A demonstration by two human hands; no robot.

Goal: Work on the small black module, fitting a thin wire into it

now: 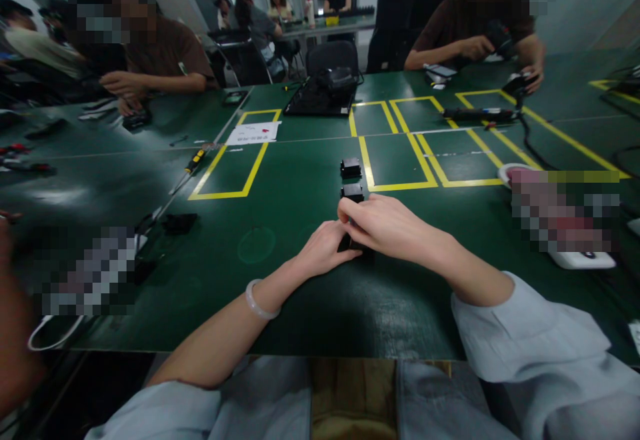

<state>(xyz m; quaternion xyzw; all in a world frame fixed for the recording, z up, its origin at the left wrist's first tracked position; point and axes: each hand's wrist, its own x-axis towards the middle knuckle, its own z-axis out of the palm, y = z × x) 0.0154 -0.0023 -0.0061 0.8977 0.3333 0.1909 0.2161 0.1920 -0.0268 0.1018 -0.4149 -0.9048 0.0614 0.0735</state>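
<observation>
On the green table (300, 313), my left hand (326, 247) grips a small black block (356, 245) that is mostly covered by my fingers. Above that block, my right hand (387, 227) has its thumb and fingers pinched together. What is between those fingertips, if anything, is hidden. Just beyond my knuckles stands a black rectangular part (352, 191). Slightly farther off, in line with it, is a similar black part (351, 167).
A yellow-and-black screwdriver (196, 160) lies left, beside a paper sheet (254, 133). Yellow tape outlines (400, 187) mark the table. A black cordless tool or battery stick (480, 115) lies right. A black bag-like item (327, 90) sits opposite. Co-workers sit across, one holding a dark tool (500, 39).
</observation>
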